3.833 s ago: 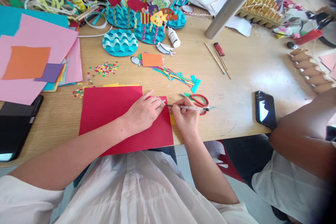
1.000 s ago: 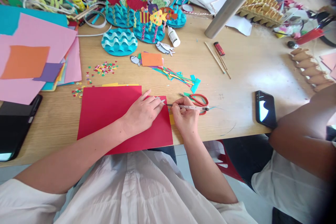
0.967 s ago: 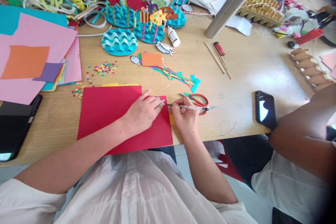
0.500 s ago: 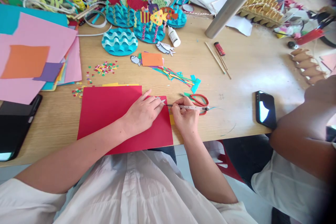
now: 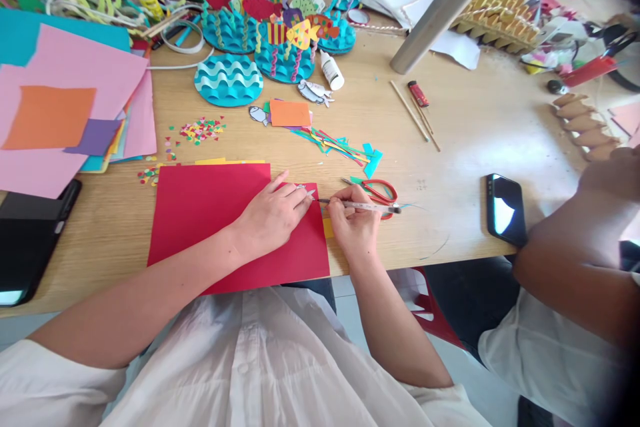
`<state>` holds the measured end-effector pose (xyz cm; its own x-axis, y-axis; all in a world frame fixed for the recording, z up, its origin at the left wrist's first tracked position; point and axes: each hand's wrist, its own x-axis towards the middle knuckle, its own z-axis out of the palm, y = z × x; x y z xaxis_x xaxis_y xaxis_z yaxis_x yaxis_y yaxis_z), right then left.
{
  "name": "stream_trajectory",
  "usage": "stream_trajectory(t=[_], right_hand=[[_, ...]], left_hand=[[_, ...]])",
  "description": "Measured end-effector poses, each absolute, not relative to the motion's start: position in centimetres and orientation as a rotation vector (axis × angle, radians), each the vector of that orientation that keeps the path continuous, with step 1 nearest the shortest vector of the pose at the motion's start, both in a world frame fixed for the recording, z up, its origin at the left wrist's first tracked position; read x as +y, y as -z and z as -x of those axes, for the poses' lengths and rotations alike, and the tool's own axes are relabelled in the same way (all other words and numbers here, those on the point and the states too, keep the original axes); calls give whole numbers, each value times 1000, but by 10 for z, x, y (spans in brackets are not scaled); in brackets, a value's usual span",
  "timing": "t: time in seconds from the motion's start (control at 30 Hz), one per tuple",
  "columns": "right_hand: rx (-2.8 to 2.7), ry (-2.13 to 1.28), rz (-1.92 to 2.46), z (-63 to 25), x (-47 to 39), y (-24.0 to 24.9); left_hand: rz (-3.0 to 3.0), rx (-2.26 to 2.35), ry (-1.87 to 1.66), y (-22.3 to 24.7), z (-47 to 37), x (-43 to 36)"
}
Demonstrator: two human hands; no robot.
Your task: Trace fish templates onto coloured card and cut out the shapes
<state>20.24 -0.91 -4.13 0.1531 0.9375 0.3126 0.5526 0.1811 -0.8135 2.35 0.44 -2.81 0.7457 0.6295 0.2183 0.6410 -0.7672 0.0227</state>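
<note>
Beside paper fish, white bottle.

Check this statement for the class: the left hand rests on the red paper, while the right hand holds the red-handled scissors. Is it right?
Not quite. The right hand holds a pen; the red-handled scissors lie on the table, as the head view shows. The left hand does rest on the red paper.

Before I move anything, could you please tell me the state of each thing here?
Left hand: resting on red paper
Right hand: gripping pen
Pen: held, tip leftward
Red paper: flat
Scissors: lying, blades unclear
Phone: face up
Bottle: lying on side
Flask: upright
</note>
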Motion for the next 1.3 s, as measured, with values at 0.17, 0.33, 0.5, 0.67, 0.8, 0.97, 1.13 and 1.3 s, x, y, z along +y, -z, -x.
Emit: stream_trajectory(t=[0.17,0.33,0.5,0.67,0.8,0.97,1.13,1.3], right_hand=[[-1362,-488,1440,-204,-12,43],[-1402,-524,1397,-200,-10,40],[-1635,-463,1392,-202,-6,39],[-1989,-420,1353,-205,-2,30],[-2154,-373,1358,-205,0,27],[-2294,-280,1356,-205,2,28],[-2358,-272,1343,-206,6,28],[-2267,-415,1299,-208,11,29]], left_hand=[[2902,-1051,337,28,-24,5],[2911,-1071,375,26,-23,3],[2914,-1156,441,20,-19,-1],[2934,-1191,468,17,-15,-2],[2967,-1259,514,17,-10,-1],[3077,-1431,684,19,-5,-3],[3049,-1574,874,19,-2,-3],[2933,-1708,1064,12,11,-2]])
